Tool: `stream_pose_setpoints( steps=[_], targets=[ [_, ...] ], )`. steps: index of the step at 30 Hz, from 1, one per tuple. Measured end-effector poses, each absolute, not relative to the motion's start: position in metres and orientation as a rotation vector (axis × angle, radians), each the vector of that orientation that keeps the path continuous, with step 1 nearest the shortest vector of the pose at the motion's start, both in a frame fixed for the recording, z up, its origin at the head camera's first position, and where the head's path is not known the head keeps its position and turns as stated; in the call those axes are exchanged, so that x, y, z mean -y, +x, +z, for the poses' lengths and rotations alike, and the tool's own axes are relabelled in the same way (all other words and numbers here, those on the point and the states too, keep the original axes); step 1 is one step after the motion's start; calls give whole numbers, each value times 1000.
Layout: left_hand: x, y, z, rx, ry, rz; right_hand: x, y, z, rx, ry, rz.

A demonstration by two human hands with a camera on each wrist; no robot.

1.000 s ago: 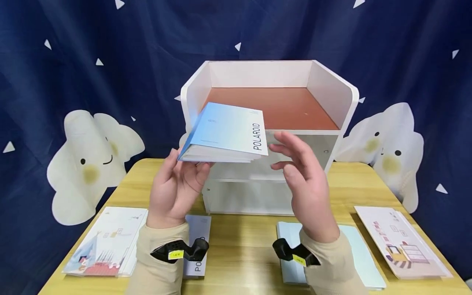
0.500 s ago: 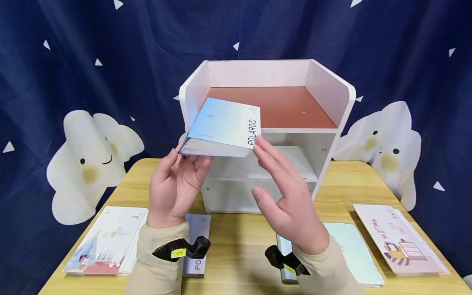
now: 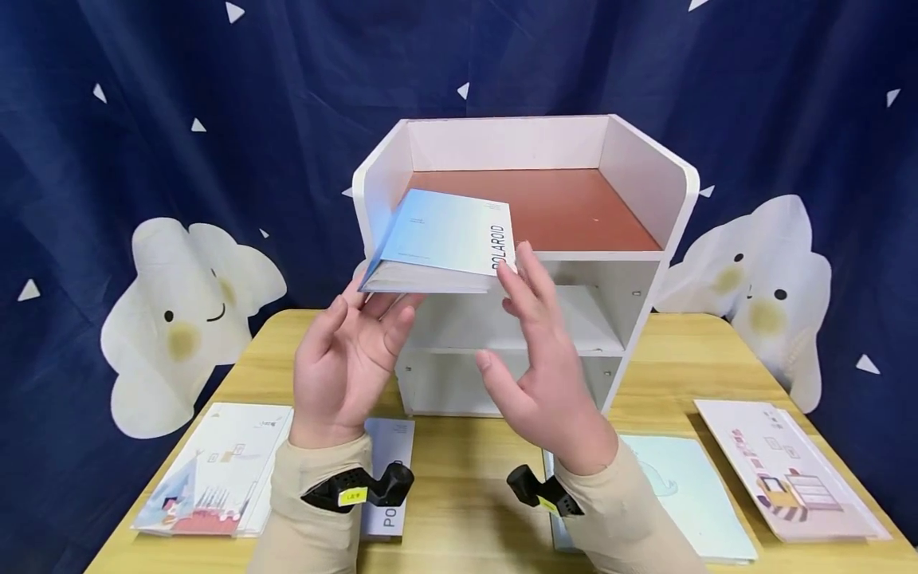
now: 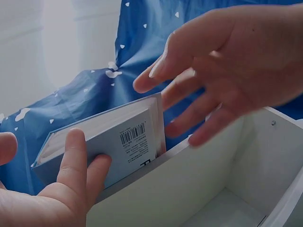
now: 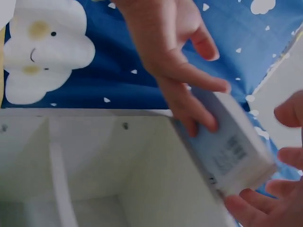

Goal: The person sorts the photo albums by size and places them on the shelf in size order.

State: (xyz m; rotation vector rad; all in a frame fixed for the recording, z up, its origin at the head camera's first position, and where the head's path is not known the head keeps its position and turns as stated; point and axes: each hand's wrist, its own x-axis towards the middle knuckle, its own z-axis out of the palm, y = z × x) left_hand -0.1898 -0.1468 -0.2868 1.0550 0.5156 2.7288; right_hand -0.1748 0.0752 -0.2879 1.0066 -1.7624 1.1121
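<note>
In the head view my left hand (image 3: pixel 343 371) holds a pale blue photo album (image 3: pixel 448 231) marked POLAROID, its fingers under the left side and its palm up. The album is raised in front of the shelf unit, cover up, with page edges facing me. Its barcoded back cover (image 4: pixel 125 146) shows in the left wrist view, with two left fingertips (image 4: pixel 75 137) against it. My right hand (image 3: pixel 552 383) is spread loosely at the album's right edge, fingertips overlapping the lettering in the head view. The left wrist view shows the right fingers extended around the album's far end.
A white shelf unit (image 3: pixel 649 195) with a brown top stands behind the hands. On the wooden table (image 3: pixel 459 494) lie an illustrated booklet (image 3: pixel 215 470) at left, another POLAROID album (image 3: pixel 390 470), a pale green book (image 3: pixel 688 494) and a pink-toned booklet (image 3: pixel 789 470) at right.
My right hand has moved left to the album's right edge, its fingers straightening on the way. The album has risen slightly in my left hand.
</note>
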Motion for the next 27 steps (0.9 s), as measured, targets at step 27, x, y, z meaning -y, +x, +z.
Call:
stream_pose_setpoints(
  steps=[27],
  targets=[
    [150, -193, -287, -493, 1008, 2736, -79, -186, -300, 1990, 992, 968]
  ],
)
